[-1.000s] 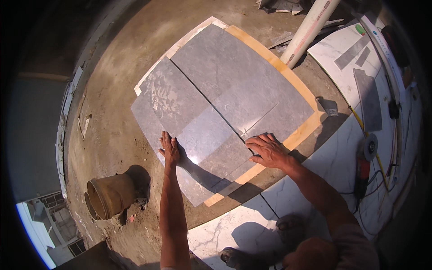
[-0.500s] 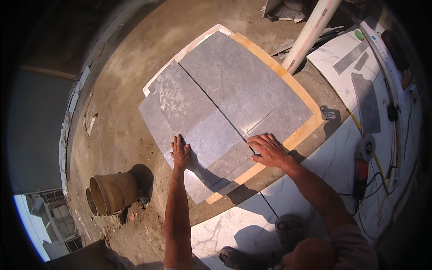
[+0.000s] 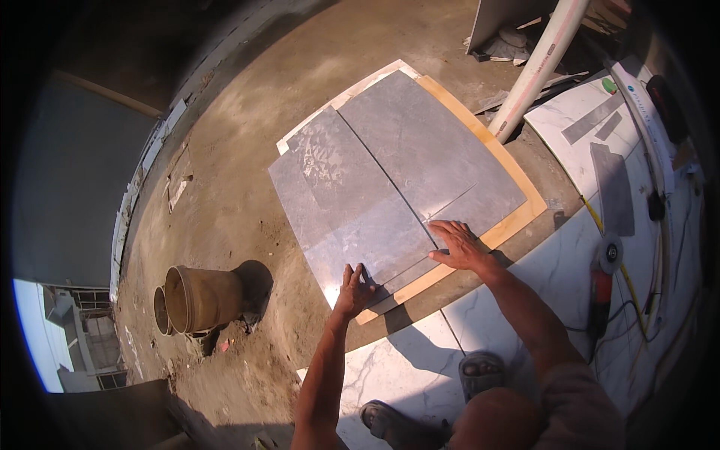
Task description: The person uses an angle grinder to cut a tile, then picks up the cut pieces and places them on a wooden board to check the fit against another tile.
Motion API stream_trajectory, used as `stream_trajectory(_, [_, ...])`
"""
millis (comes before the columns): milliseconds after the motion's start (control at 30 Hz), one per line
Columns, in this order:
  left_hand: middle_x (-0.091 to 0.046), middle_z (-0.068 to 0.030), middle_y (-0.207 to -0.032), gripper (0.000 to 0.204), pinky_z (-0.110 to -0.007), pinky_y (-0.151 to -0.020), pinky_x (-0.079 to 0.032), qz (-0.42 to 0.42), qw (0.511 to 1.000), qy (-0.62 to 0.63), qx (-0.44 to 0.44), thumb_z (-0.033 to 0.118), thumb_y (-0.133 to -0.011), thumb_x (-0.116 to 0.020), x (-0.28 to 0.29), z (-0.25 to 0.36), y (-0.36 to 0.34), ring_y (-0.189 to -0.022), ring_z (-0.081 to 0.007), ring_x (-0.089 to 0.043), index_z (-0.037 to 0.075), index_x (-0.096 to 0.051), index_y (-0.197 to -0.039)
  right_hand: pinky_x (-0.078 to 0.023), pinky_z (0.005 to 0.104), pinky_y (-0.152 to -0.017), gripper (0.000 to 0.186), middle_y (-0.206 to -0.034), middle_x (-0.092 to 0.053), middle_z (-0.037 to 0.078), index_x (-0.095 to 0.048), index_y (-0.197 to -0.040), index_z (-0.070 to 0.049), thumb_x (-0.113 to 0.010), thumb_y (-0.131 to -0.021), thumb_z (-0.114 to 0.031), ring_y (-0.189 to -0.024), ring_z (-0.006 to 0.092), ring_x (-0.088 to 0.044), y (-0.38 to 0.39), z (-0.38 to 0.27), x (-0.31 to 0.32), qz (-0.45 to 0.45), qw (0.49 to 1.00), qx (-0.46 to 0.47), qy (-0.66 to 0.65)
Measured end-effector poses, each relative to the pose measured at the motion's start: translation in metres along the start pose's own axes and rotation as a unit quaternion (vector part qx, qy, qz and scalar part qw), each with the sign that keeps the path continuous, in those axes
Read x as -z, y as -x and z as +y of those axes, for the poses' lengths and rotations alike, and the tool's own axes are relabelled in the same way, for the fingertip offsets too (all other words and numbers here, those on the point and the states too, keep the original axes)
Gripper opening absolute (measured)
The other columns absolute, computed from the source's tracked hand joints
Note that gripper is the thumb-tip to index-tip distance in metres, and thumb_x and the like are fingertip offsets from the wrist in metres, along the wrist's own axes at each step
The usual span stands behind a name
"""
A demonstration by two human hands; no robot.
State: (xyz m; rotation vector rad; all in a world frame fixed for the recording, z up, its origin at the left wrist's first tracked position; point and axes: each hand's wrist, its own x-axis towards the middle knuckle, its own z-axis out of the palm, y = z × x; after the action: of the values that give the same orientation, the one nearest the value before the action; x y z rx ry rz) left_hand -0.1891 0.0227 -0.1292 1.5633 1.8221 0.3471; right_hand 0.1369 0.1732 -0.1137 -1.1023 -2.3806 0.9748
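Two grey stone tiles lie side by side on a tan board (image 3: 517,217) on the dirt floor. My left hand (image 3: 354,288) rests flat, fingers apart, on the near corner of the left grey tile (image 3: 352,202). My right hand (image 3: 461,246) presses flat with spread fingers on the near edge of the right grey tile (image 3: 427,146), beside the seam between the two. Neither hand grips anything.
White marble slabs (image 3: 570,247) lie under my sandalled feet (image 3: 480,371). An orange angle grinder (image 3: 602,281) with its cable lies on them at right. A white pipe (image 3: 536,67) leans at the back. Two buckets (image 3: 199,298) lie at left on the dirt.
My left hand has slid right and nearer along the left tile to its near corner. My right hand has stayed on the right tile's edge. The view has shifted left.
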Motion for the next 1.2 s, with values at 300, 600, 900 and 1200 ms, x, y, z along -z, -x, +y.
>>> stream_trajectory(300, [-0.046,-0.0224,-0.136,0.061,-0.042,-0.104,-0.037,-0.280,0.956,-0.083,-0.004,0.042,-0.092,-0.055,0.058,0.033,0.186,-0.124,-0.0379,-0.046,0.004,-0.040,-0.137,-0.030,0.0383,-0.108,0.054,-0.142,-0.041,0.015,-0.040,-0.138,0.002,-0.046,-0.097,-0.032,-0.129,0.0243,-0.041,0.149,-0.137,0.065,-0.223,0.865,-0.080,-0.443])
stream_trajectory(600, [-0.064,-0.0202,-0.103,0.043,-0.047,-0.085,-0.047,-0.357,0.911,-0.092,-0.186,0.042,-0.092,-0.052,-0.002,0.139,0.130,-0.102,-0.0384,-0.060,0.002,-0.060,-0.106,-0.038,0.0376,-0.104,0.060,-0.125,-0.056,0.016,-0.052,-0.126,0.003,-0.035,-0.098,-0.047,-0.117,0.0249,-0.052,0.222,-0.262,0.110,-0.168,0.729,-0.277,-0.604])
stream_trajectory(900, [-0.067,-0.0182,-0.100,0.030,-0.044,-0.080,-0.050,-0.462,0.751,-0.099,-0.461,0.026,-0.090,-0.053,-0.069,0.217,0.163,-0.095,-0.0333,-0.064,0.002,-0.066,-0.104,-0.040,0.0359,-0.100,0.049,-0.121,-0.059,0.014,-0.055,-0.121,0.003,-0.041,-0.097,-0.038,-0.112,0.0235,-0.055,0.204,-0.323,0.102,-0.166,0.739,-0.357,-0.547])
stream_trajectory(1200, [-0.067,-0.0173,-0.096,0.029,-0.043,-0.075,-0.051,-0.499,0.739,-0.016,-0.452,0.028,-0.087,-0.058,-0.166,0.178,0.192,-0.085,-0.0317,-0.066,0.002,-0.067,-0.096,-0.043,0.0342,-0.096,0.039,-0.117,-0.061,0.012,-0.058,-0.116,0.003,-0.047,-0.096,-0.029,-0.106,0.0221,-0.057,0.183,-0.339,0.071,-0.259,0.729,-0.340,-0.534])
